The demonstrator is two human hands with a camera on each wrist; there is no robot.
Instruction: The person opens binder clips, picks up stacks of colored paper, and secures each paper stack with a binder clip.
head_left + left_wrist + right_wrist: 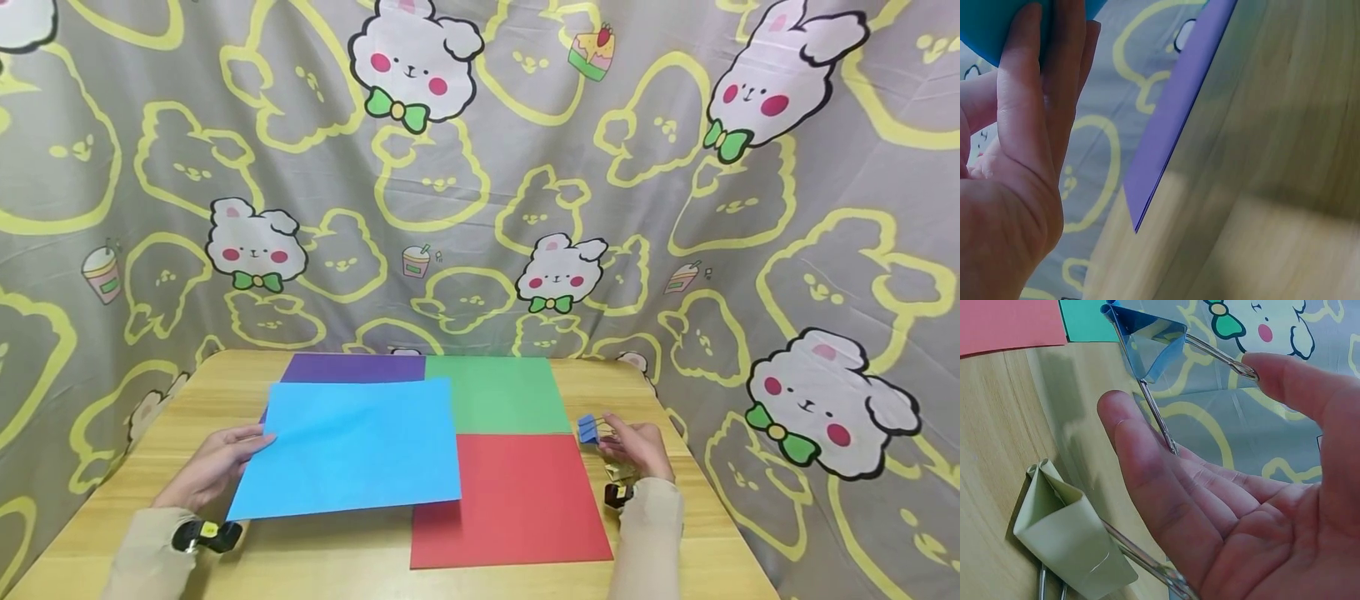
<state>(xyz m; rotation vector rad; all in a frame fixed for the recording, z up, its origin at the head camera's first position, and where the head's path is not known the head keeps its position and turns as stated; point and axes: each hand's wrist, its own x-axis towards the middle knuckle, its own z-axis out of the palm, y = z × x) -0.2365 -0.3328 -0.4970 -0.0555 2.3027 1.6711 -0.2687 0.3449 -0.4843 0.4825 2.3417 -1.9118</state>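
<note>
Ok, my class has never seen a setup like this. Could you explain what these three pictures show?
There is no robot here, just a person's left hand and right hand, both bare. The wide picture is taken from the head, looking forward and down. The other two are taken from the wrists, each close to that hand's work. On the table lie a purple sheet, a green sheet and a red sheet, with a pale clip near the right hand. The left hand holds a bright blue sheet by its left edge, raised above the table. The right hand holds a blue clip by its wire handles.
</note>
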